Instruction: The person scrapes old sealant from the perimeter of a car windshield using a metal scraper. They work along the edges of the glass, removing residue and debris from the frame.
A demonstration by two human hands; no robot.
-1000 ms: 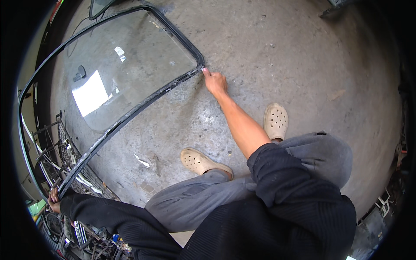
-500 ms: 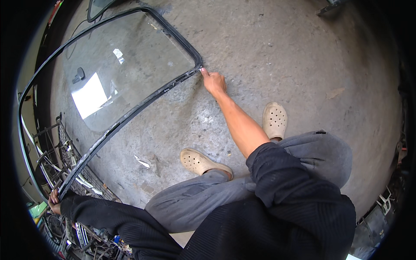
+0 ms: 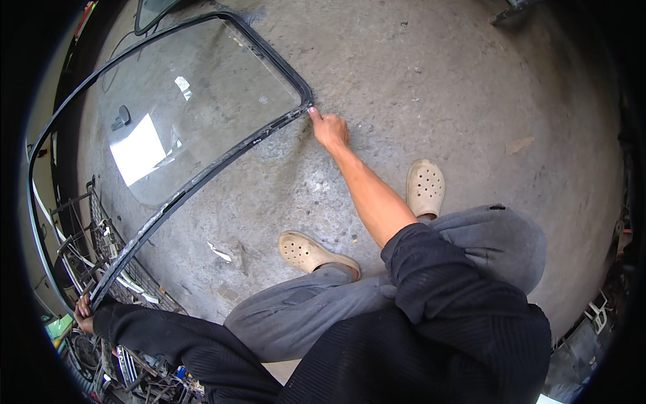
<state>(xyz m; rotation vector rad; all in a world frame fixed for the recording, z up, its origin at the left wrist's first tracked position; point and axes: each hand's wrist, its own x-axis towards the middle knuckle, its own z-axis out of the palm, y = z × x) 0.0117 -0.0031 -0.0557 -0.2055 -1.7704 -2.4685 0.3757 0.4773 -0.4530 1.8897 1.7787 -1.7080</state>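
- The glass (image 3: 185, 101) is located at 10 o'clock, bordered by a black rim (image 3: 268, 57); the floor (image 3: 471, 101) is seen through it.
- At 8 o'clock, the rim's near-left end is held by the left hand (image 3: 83, 316), its fingers closed around the edge.
- At 12 o'clock, the near-right corner is gripped by the right hand (image 3: 330, 130); the thumb is laid on the corner, the other fingers are curled, and their tips are hidden.
- A black fitting (image 3: 121, 118) is noted on the glass.
- Metal parts (image 3: 126, 363) are heaped between 7 and 8 o'clock.
- Beige clogs (image 3: 426, 187) are worn, at 3 and 6 o'clock.
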